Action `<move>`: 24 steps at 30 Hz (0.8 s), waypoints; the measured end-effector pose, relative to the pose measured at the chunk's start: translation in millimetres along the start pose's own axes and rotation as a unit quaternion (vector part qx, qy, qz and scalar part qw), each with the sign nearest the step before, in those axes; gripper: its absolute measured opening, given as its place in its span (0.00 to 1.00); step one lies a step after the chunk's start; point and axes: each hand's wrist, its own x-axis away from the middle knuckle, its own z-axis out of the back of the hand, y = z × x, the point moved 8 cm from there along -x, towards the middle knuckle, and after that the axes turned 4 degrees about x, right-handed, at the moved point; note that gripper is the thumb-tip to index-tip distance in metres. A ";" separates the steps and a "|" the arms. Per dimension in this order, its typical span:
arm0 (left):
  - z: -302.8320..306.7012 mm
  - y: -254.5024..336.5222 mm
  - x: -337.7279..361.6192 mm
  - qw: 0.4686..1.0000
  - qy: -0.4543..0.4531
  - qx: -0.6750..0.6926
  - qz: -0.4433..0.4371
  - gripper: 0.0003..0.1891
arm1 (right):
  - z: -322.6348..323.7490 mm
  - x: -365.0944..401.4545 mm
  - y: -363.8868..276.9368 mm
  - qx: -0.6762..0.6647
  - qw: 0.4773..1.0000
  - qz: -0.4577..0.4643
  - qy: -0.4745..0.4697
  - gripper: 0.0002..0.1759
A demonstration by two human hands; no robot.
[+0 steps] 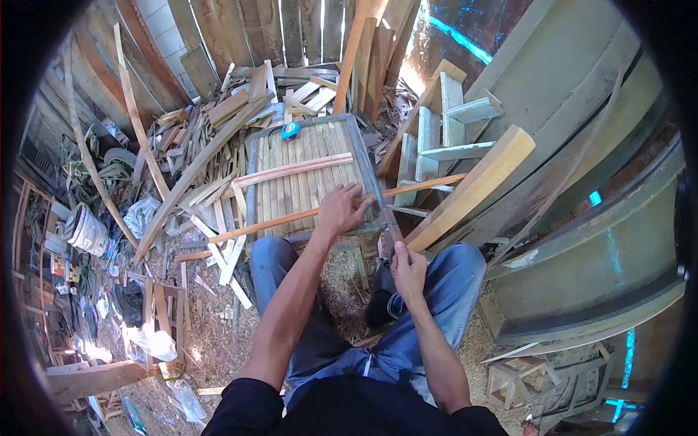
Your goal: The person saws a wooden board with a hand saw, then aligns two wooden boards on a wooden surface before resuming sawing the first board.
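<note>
Across the near edge of the slatted panel [291, 198] lies a long wooden strip [254, 227], its right end jutting past the panel's corner. The left hand [340, 208] presses on it, fingers curled over the strip. Just off the near right corner, the right hand [408, 272] grips a narrow-bladed hand tool [390, 231] - blade meeting the strip. A shorter batten [291, 170] crosses mid-panel; a blue tape measure [291, 131] sits at the far edge.

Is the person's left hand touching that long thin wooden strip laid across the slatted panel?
Touching. The head view shows the left hand pressed onto the long wooden strip, fingers curled over it where it crosses the slatted panel.
</note>
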 end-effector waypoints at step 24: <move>-1.4 -7.2 2.5 0.998 0.046 0.018 -0.041 0.11 | -6.2 -5.0 -33.1 0.192 0.980 0.039 0.030 0.31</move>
